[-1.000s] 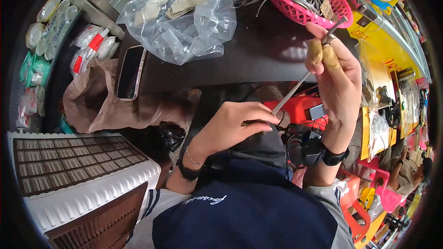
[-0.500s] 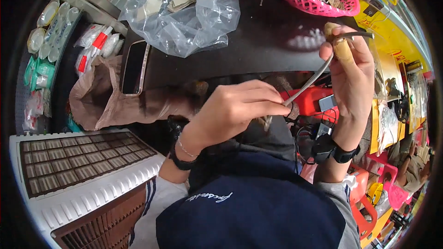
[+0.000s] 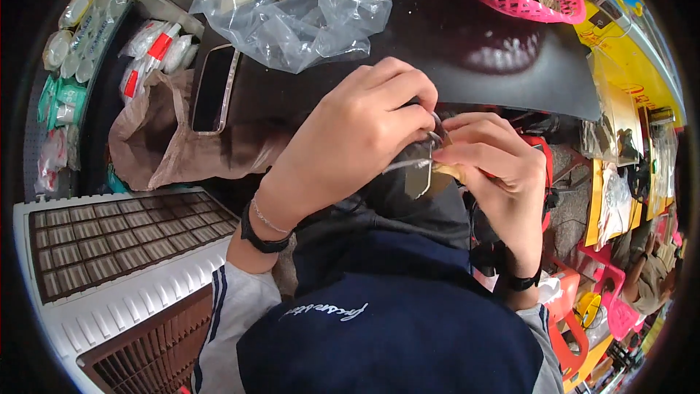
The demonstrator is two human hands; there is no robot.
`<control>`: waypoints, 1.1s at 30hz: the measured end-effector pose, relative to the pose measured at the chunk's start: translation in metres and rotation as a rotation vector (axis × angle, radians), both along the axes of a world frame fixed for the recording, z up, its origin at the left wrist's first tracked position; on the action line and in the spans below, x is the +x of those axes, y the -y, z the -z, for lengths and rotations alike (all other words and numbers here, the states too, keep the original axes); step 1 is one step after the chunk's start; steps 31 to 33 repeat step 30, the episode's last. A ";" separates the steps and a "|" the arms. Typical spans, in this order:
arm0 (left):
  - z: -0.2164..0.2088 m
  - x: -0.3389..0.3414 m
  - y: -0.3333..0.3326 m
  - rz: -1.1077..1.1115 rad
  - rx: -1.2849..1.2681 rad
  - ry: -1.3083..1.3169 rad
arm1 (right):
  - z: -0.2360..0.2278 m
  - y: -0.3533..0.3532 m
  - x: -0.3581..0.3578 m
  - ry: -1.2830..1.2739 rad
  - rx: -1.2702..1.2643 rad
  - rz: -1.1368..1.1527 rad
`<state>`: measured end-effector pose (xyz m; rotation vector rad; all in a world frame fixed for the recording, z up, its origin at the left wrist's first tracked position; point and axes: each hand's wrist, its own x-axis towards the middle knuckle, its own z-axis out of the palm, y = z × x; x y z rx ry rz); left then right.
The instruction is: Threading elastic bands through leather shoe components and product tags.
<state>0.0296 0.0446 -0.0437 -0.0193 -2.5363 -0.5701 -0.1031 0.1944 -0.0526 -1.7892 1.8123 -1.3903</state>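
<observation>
Over my lap, close to the table's near edge, my left hand [image 3: 357,120] and my right hand [image 3: 499,164] meet with fingertips nearly touching. Both are pinched closed on a thin grey cord [image 3: 397,165]. One end of it sticks out to the left below my left fingers. A small beige card tag [image 3: 418,181] hangs beneath the fingertips. Yellowish wrapping [image 3: 450,171] shows at a finger of my right hand. My own fingers hide where cord and tag meet.
On the dark table [image 3: 445,51] lie a clear plastic bag [image 3: 313,25] of beige cards and a phone [image 3: 216,91]. A pink basket [image 3: 503,0] holds many grey cords. A brown bag [image 3: 164,146] and white air cooler [image 3: 131,263] are at left.
My right hand has come down and left, and my left hand has moved up, so both now meet. The cord, stretched between them before, is gathered at the fingertips.
</observation>
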 end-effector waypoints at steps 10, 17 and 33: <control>0.000 0.001 -0.007 0.041 0.672 0.166 | 0.002 -0.004 0.012 0.332 0.028 0.246; 0.024 -0.002 -0.009 0.227 1.132 -0.008 | -0.011 -0.007 0.007 0.710 0.033 0.149; 0.031 -0.006 -0.007 0.296 0.910 -0.147 | -0.014 -0.006 -0.002 0.610 0.135 -0.037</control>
